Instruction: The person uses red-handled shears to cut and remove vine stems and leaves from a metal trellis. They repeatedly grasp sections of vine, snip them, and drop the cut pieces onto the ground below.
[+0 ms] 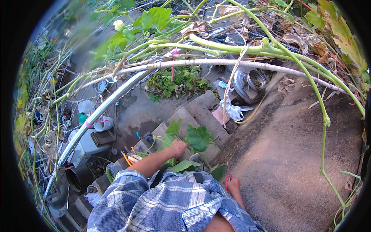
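My left hand, reaching forward above the steps, is closed around leafy green vine stems, probably squash or pumpkin. A broad green leaf stands just ahead of its fingers, and another leaf hangs close to my body. Low at my right side, my right hand grips the red handles of a pair of scissors. The slim blades point forward, apart from the leaves. How far the blades are parted is too small to tell. My fingers hide where the stems pass through the left hand.
A vine-laden pole arches ahead, joined by a metal tube on the left. Concrete steps descend beside a sloping concrete surface. White buckets, a white box, a plastic bag and metal pots stand around.
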Action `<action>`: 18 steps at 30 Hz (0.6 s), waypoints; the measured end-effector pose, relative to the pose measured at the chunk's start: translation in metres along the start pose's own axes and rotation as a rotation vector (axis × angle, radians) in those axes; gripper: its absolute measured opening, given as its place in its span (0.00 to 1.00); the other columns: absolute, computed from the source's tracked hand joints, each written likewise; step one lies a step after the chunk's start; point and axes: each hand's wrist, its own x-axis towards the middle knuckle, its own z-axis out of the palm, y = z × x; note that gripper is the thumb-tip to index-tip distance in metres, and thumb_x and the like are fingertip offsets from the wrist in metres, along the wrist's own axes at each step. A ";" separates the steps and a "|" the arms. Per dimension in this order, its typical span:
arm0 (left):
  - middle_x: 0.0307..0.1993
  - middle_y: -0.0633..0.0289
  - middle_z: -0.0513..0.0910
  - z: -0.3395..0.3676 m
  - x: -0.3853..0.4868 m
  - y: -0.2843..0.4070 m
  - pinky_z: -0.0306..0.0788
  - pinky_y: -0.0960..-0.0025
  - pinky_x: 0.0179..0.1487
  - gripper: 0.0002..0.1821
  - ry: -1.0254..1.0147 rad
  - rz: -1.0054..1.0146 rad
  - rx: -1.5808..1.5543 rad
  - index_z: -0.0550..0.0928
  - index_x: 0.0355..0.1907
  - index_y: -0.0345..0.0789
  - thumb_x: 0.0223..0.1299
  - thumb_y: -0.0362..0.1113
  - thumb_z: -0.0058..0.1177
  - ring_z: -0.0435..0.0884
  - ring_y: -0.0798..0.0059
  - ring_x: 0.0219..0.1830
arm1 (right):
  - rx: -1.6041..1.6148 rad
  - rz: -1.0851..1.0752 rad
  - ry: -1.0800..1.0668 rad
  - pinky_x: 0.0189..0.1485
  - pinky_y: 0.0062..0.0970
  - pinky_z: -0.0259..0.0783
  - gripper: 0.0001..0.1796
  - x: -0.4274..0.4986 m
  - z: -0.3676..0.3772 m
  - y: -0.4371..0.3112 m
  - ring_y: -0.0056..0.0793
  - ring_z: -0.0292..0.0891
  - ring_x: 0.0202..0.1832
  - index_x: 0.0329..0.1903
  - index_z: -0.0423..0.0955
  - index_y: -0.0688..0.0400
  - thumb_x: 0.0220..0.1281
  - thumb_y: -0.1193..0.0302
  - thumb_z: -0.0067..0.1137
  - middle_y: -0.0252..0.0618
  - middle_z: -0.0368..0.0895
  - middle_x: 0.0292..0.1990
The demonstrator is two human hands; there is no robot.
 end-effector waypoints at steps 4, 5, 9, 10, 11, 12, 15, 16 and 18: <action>0.40 0.59 0.88 -0.083 0.044 -0.069 0.64 0.39 0.67 0.12 0.083 -0.162 0.305 0.88 0.40 0.43 0.54 0.39 0.57 0.87 0.59 0.47 | 0.146 0.066 -0.051 0.45 0.50 0.77 0.16 -0.010 0.011 0.010 0.60 0.84 0.43 0.34 0.86 0.60 0.52 0.58 0.67 0.62 0.85 0.35; 0.44 0.59 0.88 -0.112 0.050 -0.088 0.60 0.38 0.71 0.11 0.256 -0.188 0.438 0.88 0.40 0.44 0.56 0.40 0.56 0.85 0.62 0.52 | 0.160 0.060 -0.049 0.46 0.50 0.77 0.16 -0.011 0.012 0.010 0.60 0.84 0.43 0.35 0.86 0.59 0.51 0.59 0.67 0.62 0.85 0.35; 0.53 0.48 0.84 -0.250 0.083 -0.148 0.57 0.37 0.72 0.17 0.756 -0.458 0.441 0.83 0.54 0.38 0.64 0.35 0.49 0.77 0.55 0.63 | 0.163 0.055 -0.017 0.46 0.49 0.77 0.16 -0.015 0.006 0.003 0.59 0.84 0.42 0.37 0.85 0.58 0.49 0.61 0.69 0.60 0.85 0.34; 0.53 0.46 0.83 -0.276 0.083 -0.157 0.59 0.38 0.71 0.18 0.864 -0.388 0.217 0.81 0.56 0.36 0.64 0.34 0.49 0.77 0.53 0.63 | 0.207 0.044 -0.026 0.46 0.49 0.77 0.16 -0.016 0.004 0.000 0.58 0.84 0.42 0.37 0.85 0.58 0.49 0.61 0.69 0.59 0.85 0.34; 0.53 0.46 0.83 -0.288 0.081 -0.156 0.60 0.38 0.70 0.19 0.964 -0.310 0.011 0.80 0.57 0.36 0.63 0.34 0.50 0.77 0.51 0.63 | 0.241 0.047 -0.041 0.47 0.48 0.77 0.15 -0.018 0.000 -0.003 0.58 0.84 0.42 0.36 0.85 0.58 0.48 0.61 0.69 0.59 0.86 0.34; 0.53 0.45 0.82 -0.299 0.078 -0.155 0.61 0.39 0.69 0.20 0.966 -0.244 -0.042 0.79 0.58 0.35 0.63 0.33 0.51 0.76 0.50 0.63 | 0.276 0.059 -0.064 0.47 0.48 0.77 0.15 -0.019 -0.002 -0.007 0.57 0.84 0.42 0.36 0.85 0.58 0.48 0.62 0.69 0.58 0.86 0.34; 0.55 0.45 0.79 -0.304 0.086 -0.124 0.63 0.39 0.68 0.21 0.973 -0.229 0.049 0.77 0.58 0.35 0.61 0.33 0.52 0.74 0.48 0.64 | 0.307 0.056 -0.070 0.47 0.48 0.77 0.14 -0.017 -0.005 -0.018 0.57 0.84 0.42 0.36 0.84 0.58 0.47 0.63 0.69 0.56 0.86 0.35; 0.57 0.45 0.78 -0.285 0.090 -0.105 0.63 0.39 0.68 0.22 0.927 -0.333 0.210 0.77 0.59 0.35 0.60 0.33 0.52 0.73 0.48 0.65 | 0.284 0.037 -0.072 0.47 0.48 0.77 0.15 -0.014 -0.004 -0.020 0.57 0.84 0.42 0.35 0.84 0.59 0.47 0.63 0.69 0.57 0.86 0.35; 0.58 0.45 0.76 -0.235 0.087 -0.075 0.62 0.37 0.67 0.22 0.898 -0.368 0.318 0.78 0.58 0.35 0.59 0.34 0.53 0.72 0.47 0.64 | 0.232 0.006 -0.079 0.47 0.49 0.77 0.15 -0.006 0.001 -0.024 0.58 0.84 0.42 0.35 0.83 0.60 0.46 0.63 0.70 0.57 0.86 0.34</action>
